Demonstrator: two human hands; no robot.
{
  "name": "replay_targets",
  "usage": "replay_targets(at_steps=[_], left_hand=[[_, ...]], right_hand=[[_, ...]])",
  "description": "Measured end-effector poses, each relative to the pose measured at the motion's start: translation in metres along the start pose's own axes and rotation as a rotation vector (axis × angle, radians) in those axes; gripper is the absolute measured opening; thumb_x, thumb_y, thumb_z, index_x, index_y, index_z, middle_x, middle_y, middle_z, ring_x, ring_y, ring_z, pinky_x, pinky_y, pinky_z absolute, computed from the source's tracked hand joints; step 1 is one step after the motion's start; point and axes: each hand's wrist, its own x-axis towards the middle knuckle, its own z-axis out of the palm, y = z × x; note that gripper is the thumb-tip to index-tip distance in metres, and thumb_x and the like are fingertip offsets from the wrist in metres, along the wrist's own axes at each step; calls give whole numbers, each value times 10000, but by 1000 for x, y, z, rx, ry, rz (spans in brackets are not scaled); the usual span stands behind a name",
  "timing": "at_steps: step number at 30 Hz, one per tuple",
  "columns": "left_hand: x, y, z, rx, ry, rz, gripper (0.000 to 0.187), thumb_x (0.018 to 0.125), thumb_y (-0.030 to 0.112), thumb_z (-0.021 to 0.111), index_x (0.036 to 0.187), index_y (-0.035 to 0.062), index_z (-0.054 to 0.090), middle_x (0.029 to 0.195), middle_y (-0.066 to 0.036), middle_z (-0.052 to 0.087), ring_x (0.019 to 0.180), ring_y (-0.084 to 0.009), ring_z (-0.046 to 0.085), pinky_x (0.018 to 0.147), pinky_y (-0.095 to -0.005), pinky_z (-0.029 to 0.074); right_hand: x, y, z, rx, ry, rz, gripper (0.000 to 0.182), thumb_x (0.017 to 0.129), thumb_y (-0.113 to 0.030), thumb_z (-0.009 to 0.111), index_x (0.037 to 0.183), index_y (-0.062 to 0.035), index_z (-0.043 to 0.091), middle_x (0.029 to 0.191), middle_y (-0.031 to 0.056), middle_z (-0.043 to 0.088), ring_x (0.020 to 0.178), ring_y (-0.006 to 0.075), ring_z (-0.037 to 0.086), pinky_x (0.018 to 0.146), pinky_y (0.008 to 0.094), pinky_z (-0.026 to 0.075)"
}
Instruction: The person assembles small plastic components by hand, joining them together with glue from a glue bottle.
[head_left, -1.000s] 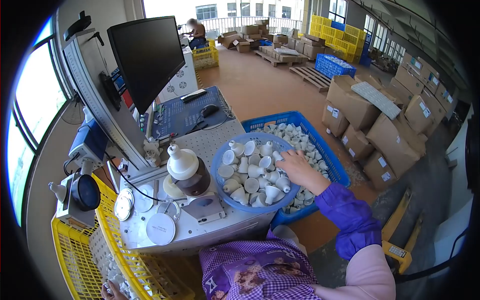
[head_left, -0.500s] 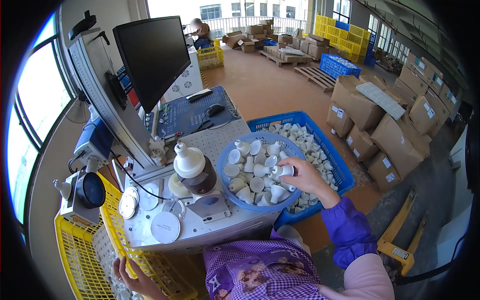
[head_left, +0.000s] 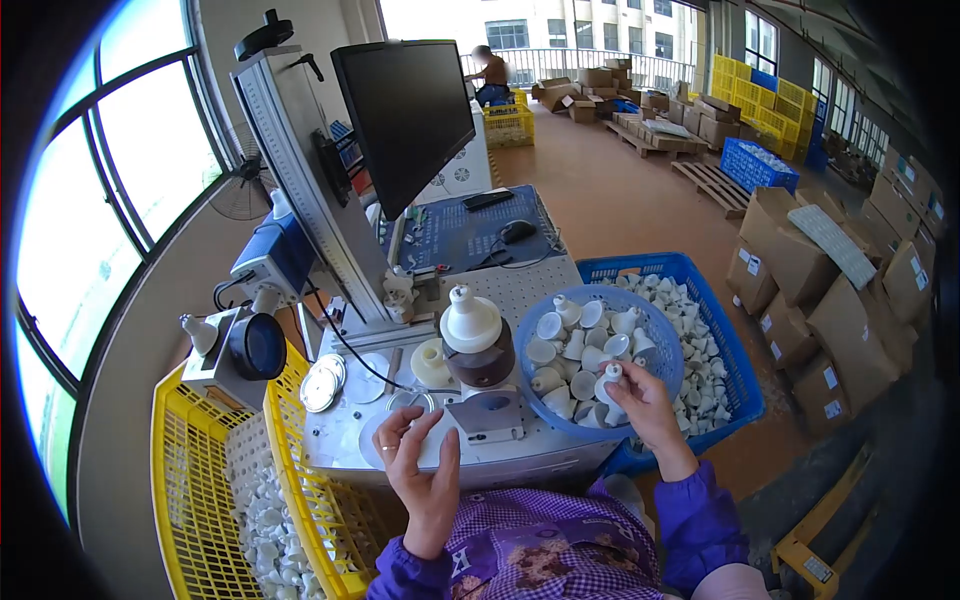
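Note:
My right hand (head_left: pixel 648 408) pinches a white light bulb (head_left: pixel 607 382) over the near right side of a round blue basin (head_left: pixel 668 345). More white bulbs lie heaped in that basin. My left hand (head_left: pixel 425 478) is raised in front of the bench, its fingers apart and nothing in it. Just beyond my left hand, a larger white bulb-shaped piece (head_left: pixel 470 322) stands upright on a dark round holder (head_left: pixel 484 368).
A blue crate (head_left: pixel 742 385) of bulbs sits under and right of the basin. At lower left is a yellow crate (head_left: pixel 172 470) with bulbs. A monitor (head_left: pixel 405 125) and a black lens (head_left: pixel 258 347) flank the metal column. Cardboard boxes (head_left: pixel 850 330) are piled at right.
My left hand has risen from the yellow crate to the front of the bench. The right hand has drawn the bulb nearer and turned it upright. The view has shifted left.

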Motion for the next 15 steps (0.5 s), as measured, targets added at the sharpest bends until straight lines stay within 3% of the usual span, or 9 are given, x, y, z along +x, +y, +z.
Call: replay_targets(at_steps=[3, 5, 7, 9, 12, 15], left_hand=[[48, 13, 17, -6, 31, 55, 353, 738, 52, 706, 1085, 39, 642, 1116, -103, 519, 1076, -237, 451, 956, -348, 342], [79, 19, 30, -12, -32, 51, 347, 764, 166, 726, 1081, 50, 644, 1214, -122, 474, 1168, -299, 343, 965, -407, 325], [103, 20, 45, -16, -95, 46, 344, 771, 191, 725, 1071, 43, 646, 1217, -126, 485, 1180, -298, 345, 970, -403, 326], [112, 20, 48, -20, -159, 39, 345, 778, 217, 723, 1062, 36, 649, 1220, -130, 495, 1193, -298, 347, 974, -399, 326], [118, 22, 40, -248, -201, -15, 313, 785, 209, 724, 1032, 30, 657, 1160, -128, 554, 1174, -266, 397, 979, -378, 333], [102, 16, 20, -535, -37, -146, 228, 834, 139, 686, 1021, 15, 649, 1033, -78, 626, 1025, -174, 530, 916, -321, 401]], right_hand=[[4, -17, 10, -9, -28, 38, 286, 862, -128, 658, 1116, -5, 615, 1015, 38, 620, 911, 91, 561, 777, 248, 458], [12, -34, 19, -48, -28, 38, 276, 849, -137, 673, 1089, -7, 633, 999, 37, 627, 898, 92, 566, 760, 249, 462], [23, -52, 35, -117, 22, -181, 286, 816, -170, 711, 1044, -6, 656, 935, 50, 652, 842, 102, 582, 714, 251, 469], [36, -71, 50, -110, 17, -204, 303, 805, -184, 722, 1037, -1, 655, 908, 57, 659, 832, 109, 589, 706, 256, 470], [59, -99, 77, -106, -11, -261, 331, 785, -208, 741, 1020, 9, 656, 892, 76, 669, 825, 126, 604, 705, 268, 473], [76, -110, 108, -150, -38, -377, 348, 771, -220, 752, 1004, 20, 656, 896, 99, 676, 823, 151, 619, 716, 286, 478]])
